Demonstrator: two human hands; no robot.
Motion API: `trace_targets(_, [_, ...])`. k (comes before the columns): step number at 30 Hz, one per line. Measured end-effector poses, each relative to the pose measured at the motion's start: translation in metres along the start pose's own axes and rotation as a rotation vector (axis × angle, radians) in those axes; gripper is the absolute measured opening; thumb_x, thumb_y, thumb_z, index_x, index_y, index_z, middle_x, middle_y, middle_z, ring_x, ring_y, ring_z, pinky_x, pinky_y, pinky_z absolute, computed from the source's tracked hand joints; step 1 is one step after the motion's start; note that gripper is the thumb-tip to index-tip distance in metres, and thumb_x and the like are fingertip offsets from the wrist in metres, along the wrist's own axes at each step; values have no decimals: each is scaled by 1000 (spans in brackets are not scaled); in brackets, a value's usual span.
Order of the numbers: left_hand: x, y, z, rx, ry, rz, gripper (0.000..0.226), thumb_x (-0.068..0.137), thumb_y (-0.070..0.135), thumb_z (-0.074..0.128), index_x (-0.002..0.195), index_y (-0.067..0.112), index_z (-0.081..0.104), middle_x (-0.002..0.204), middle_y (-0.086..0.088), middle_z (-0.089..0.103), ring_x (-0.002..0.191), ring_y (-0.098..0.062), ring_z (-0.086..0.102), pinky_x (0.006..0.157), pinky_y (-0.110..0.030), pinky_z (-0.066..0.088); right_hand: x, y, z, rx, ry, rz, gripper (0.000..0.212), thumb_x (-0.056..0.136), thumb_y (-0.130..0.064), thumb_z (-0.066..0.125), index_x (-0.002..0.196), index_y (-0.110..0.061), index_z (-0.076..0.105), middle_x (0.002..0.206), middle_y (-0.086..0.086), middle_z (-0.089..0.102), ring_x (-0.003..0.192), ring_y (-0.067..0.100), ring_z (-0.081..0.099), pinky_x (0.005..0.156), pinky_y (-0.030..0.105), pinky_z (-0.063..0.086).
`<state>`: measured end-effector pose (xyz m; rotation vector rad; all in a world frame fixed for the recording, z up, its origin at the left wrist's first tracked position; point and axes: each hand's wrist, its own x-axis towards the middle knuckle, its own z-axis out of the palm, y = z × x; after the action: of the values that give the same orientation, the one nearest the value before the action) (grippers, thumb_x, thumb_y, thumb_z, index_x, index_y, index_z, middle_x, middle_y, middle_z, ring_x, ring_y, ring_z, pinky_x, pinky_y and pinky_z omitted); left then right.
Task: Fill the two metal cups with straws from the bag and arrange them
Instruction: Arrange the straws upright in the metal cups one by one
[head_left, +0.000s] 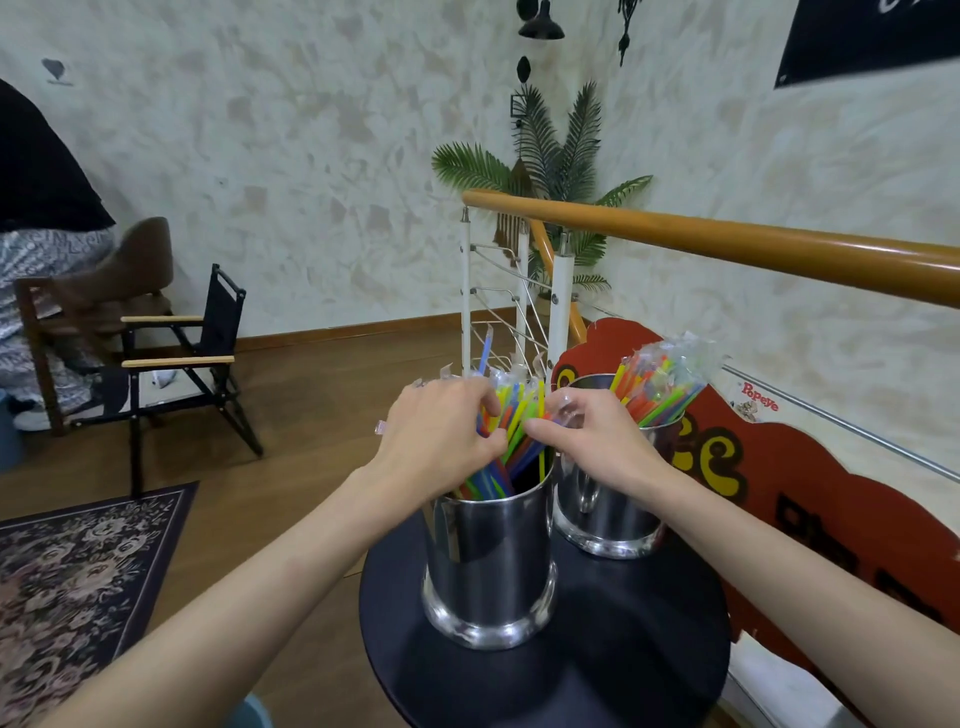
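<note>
Both metal cups — the near one and the far one — are gleaming mirror-bright, polished steel. The straws are showing as glossy coloured plastic in clear film wrappers — the round desk is looking smooth, dark, faintly shiny.

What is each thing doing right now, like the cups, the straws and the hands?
Near metal cup: upright on the table, holding straws.
Far metal cup: upright, holding straws.
Straws in near cup: loose, splayed, held by both hands.
Straws in far cup: bunched, leaning right, untouched.
Left hand: gripping the near cup's straws.
Right hand: pinching the same straws.
Round black table: carrying both cups.
</note>
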<state>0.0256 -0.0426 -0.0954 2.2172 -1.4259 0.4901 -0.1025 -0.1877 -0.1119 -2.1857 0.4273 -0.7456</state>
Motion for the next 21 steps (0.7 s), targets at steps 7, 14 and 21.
trace_targets(7, [9, 2, 4, -46, -29, 50, 37, 74, 68, 72, 85, 35, 57, 89, 12, 60, 87, -14, 58, 74, -34, 37, -3, -12, -5, 130, -48, -30, 13, 90, -19, 76, 83, -9, 74, 74, 4, 72, 63, 5, 62, 61, 21, 50])
trace_targets(14, [3, -1, 2, -97, 21, 53, 47, 77, 71, 66, 74, 25, 52, 67, 10, 52, 64, -9, 46, 63, -33, 26, -2, -20, -8, 246, -122, 43, 30, 78, -19, 87, 103, -18, 71, 89, -1, 78, 84, 15, 75, 78, 23, 59])
trace_targets(21, [-2, -1, -1, -231, 56, -5, 20, 86, 45, 68, 93, 26, 67, 68, 5, 63, 68, -15, 59, 65, -37, 45, -5, -21, -10, 301, 38, 49, 12, 88, -4, 76, 96, -4, 67, 86, 16, 75, 81, 24, 76, 75, 33, 63])
